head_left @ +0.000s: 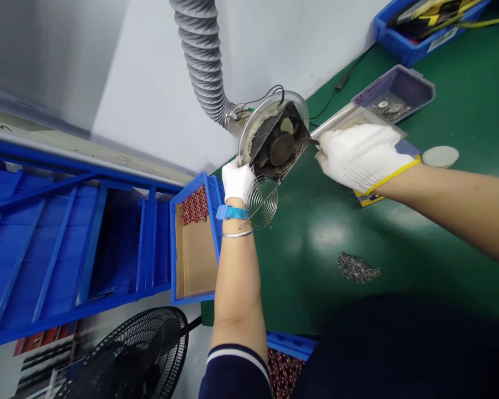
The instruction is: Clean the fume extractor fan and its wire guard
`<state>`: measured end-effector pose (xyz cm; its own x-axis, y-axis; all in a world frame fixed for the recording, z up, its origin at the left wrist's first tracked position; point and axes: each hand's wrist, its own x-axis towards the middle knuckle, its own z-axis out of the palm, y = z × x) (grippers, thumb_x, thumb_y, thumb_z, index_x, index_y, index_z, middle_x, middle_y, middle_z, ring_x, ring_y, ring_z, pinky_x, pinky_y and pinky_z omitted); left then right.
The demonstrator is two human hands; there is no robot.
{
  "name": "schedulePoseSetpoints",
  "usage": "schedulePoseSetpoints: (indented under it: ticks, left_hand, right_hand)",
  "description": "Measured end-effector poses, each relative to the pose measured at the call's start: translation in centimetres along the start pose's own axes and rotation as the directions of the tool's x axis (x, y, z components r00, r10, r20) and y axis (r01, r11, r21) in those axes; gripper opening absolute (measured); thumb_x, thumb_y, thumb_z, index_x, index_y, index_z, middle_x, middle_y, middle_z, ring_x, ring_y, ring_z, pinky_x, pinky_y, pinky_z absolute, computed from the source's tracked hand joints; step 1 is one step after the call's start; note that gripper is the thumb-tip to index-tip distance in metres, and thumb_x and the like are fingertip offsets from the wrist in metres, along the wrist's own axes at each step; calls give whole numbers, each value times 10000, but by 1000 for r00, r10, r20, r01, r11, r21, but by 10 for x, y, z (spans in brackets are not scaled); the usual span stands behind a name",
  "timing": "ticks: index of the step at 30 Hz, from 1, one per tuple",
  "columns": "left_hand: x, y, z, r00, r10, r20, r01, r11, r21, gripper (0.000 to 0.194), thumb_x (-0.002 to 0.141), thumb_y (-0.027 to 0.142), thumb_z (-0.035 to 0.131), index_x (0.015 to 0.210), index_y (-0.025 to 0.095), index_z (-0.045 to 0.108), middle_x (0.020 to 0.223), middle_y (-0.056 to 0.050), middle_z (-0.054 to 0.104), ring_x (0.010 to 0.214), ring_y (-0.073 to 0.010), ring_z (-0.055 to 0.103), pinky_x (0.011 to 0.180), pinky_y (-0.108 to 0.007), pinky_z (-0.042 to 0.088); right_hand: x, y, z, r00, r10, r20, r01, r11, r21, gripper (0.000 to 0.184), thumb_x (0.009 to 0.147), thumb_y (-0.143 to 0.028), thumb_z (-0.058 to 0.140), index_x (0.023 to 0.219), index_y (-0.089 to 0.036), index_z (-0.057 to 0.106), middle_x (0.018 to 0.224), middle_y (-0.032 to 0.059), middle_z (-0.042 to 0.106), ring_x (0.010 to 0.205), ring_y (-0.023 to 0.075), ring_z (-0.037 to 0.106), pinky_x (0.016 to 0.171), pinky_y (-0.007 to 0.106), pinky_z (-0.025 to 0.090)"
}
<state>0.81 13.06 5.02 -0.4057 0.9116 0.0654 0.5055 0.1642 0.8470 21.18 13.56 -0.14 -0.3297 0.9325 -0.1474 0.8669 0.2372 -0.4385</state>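
**Working at a dusty fan (281, 148), its wire guard (263, 203) off the blades**

Nearest me, loose metal bits (357, 268) lay heaped on the green table (303, 233). The guard hung below the fan frame, so I judged it loosened, its refitting undone. My left hand (237, 182) was at the frame's lower corner, its grip impossible to tell. My right hand (357, 155) pinched a slim dark piece (311, 142) at the opposite edge. The fan, grimy and tilted, sat against the round hood (246, 136), before the grey hose (199, 61).
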Motion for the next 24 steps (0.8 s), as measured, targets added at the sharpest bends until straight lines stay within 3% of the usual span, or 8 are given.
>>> schedulePoseSetpoints:
  ticks: [6,9,12,15,19,24]
  left_hand:
    - [1,5,-1,1000,20,6,-20,1000,12,220,713,176,670,896,271,749,755,-3,745,817,-182,636,889,-360,543]
    - [0,7,0,1000,28,-1,-28,1000,-7,135,739,161,652,819,239,729,720,-10,724,820,-177,641,908,-366,545]
    - [-2,10,2,999,-5,-34,5,1000,0,130,727,117,605,695,214,685,692,-22,702,782,-169,642,881,-370,552]
    - [-2,9,2,999,-21,-32,22,1000,21,101,723,154,645,659,222,683,760,-48,737,802,-188,660,875,-388,556]
    - [0,4,-1,1000,17,-17,-17,1000,10,59,702,217,679,728,234,729,858,-66,776,910,-227,688,911,-410,558]
    - [-4,4,0,1000,3,-26,-2,999,40,60,700,246,670,673,284,708,834,-62,771,829,-225,670,877,-419,561]
  right_hand:
    - [1,-2,-5,998,-59,-37,56,996,-64,434,1027,-246,346,1159,7,673,1019,349,650,1058,437,669,755,465,434]
    - [7,2,-12,989,-29,-143,6,988,-157,449,1039,-231,332,1182,43,657,1076,378,630,1110,449,647,782,487,411]
    - [11,0,-12,996,-31,-89,18,990,-143,388,1014,-235,404,1123,13,681,1052,352,649,1100,443,652,786,497,415]
    - [13,-3,-8,998,-67,-22,65,995,-75,356,1000,-277,456,1091,-34,699,1002,326,669,1088,439,660,774,492,432]
    - [14,-5,-8,992,-10,-125,-5,993,-117,383,998,-258,422,1114,-15,693,1028,338,663,1073,438,667,768,496,439]
    - [12,-11,-13,998,-30,63,32,999,-29,392,993,-285,441,1144,-39,706,1043,322,675,1094,433,667,793,489,462]
